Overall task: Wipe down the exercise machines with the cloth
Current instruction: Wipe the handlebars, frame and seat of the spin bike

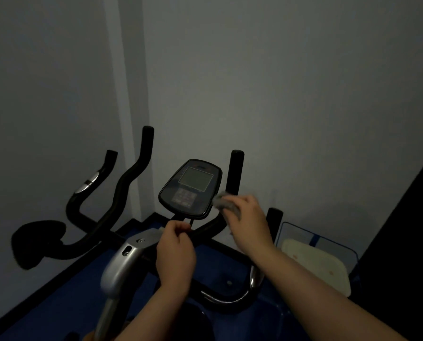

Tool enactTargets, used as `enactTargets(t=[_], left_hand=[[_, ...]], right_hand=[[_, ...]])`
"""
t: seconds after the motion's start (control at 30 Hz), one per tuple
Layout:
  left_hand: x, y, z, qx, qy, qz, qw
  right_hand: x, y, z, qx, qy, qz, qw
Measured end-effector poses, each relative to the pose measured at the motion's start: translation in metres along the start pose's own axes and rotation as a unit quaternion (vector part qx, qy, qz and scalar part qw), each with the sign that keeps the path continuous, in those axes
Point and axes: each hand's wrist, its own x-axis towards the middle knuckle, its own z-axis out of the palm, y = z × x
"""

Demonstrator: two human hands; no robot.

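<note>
An exercise bike with a silver post [118, 264] and black handlebars stands in a dim corner. Its console [190, 188] with a grey screen tilts toward me. My right hand [248, 220] grips a grey cloth [226, 204] and holds it against the right upright handlebar [235, 171], just beside the console's right edge. My left hand [174, 252] has its fingers curled around the bar just under the console mount. The left handlebars [131, 173] rise free of both hands.
A grey wall closes in behind the bike and on the left. Blue floor [65, 299] lies below. At the lower right stands a clear bin [301, 233] holding a pale folded cloth [318, 264]. A dark panel [407, 230] borders the far right.
</note>
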Motion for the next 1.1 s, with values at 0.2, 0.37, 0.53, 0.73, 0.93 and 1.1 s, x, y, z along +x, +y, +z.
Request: enactTargets(t=[0.2,0.37,0.53,0.73,0.93,1.1], left_hand=[[0.0,-0.001,-0.002,-0.024,-0.007,-0.002,1.0],[0.001,-0.001,-0.001,-0.048,0.012,0.002,0.999],[-0.001,-0.002,0.004,-0.011,-0.001,0.037,0.999],[0.014,0.02,0.028,-0.061,0.01,0.082,0.995],[0.027,0.076,0.079,-0.073,0.02,0.194,0.978],[0.036,0.056,0.104,-0.021,0.037,0.192,0.98]], right_hand=[[-0.048,-0.017,0.036,-0.039,-0.088,-0.093,0.991],[-0.001,-0.011,0.002,0.015,0.107,-0.013,0.994],[-0.031,0.007,0.015,0.006,-0.05,-0.035,0.998],[0.012,0.015,-0.06,0.191,-0.021,-0.091,0.977],[0.075,0.05,-0.101,0.265,-0.021,-0.128,0.955],[0.109,0.065,-0.079,0.324,-0.072,-0.161,0.93]])
